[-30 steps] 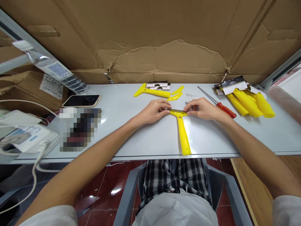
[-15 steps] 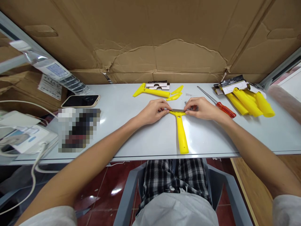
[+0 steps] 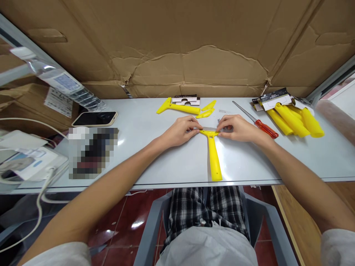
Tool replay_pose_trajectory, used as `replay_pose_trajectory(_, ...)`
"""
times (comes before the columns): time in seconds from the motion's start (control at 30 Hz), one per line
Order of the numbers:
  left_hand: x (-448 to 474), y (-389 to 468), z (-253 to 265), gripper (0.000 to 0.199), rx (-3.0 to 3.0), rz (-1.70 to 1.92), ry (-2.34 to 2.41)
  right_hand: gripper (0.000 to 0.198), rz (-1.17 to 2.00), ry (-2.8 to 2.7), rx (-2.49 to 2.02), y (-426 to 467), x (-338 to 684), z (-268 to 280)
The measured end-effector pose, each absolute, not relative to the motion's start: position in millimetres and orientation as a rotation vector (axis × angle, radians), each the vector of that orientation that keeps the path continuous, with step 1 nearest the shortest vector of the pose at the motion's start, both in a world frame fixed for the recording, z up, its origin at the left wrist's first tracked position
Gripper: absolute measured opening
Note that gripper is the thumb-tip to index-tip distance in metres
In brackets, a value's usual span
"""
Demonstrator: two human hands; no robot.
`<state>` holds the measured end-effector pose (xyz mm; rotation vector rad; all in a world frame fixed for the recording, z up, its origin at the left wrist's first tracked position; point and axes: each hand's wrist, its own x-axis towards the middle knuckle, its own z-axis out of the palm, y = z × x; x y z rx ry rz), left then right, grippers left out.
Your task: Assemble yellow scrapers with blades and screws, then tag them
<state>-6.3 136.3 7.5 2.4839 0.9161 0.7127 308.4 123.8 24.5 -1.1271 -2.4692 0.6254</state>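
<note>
A yellow scraper handle [image 3: 215, 157] lies flat on the table, its grip toward me and its wide head away. Along that head sits a thin metal blade [image 3: 209, 129]. My left hand [image 3: 181, 131] pinches the blade's left end, thumb and fingertips together. At the other end, my right hand [image 3: 235, 127] pinches the blade, with its fingertips partly hidden. Both hands also rest close to the head's corners. Just beyond lie two yellow plastic pieces [image 3: 205, 113], a small clear piece [image 3: 222, 111] and tiny parts mostly covered by my right hand.
Another yellow scraper [image 3: 183, 108] lies at the back beside black-and-white cards [image 3: 186, 99]. A red-handled screwdriver [image 3: 264, 128] and a pile of yellow scraper parts [image 3: 294, 118] are on the right. To the left are a phone [image 3: 95, 118], a water bottle [image 3: 65, 83] and white cables [image 3: 47, 184].
The blade has tilted slightly, and its face now looks brighter. My right fingertips have shifted a little to the left; the scraper handle has barely moved.
</note>
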Motion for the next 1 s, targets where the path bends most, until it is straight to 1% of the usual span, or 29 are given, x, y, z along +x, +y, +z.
replay_pose_trajectory(0.17, -6.0, 136.0, 6.4, 0.029, 2.450, 0.710, 0.920, 0.025, 0.611, -2.474, -1.116, 124.6, 309.2, 23.4)
replay_pose_trajectory(0.57, -8.2, 136.1, 5.4, 0.024, 2.533, 0.714, 0.934, 0.028, 0.541, -2.525, -1.120, 124.4, 309.9, 22.6)
replay_pose_trajectory(1.0, -8.7, 137.0, 2.4, 0.023, 2.499, 0.759, 0.947, 0.024, 0.546, -2.470, -1.141, 122.7, 309.4, 24.5)
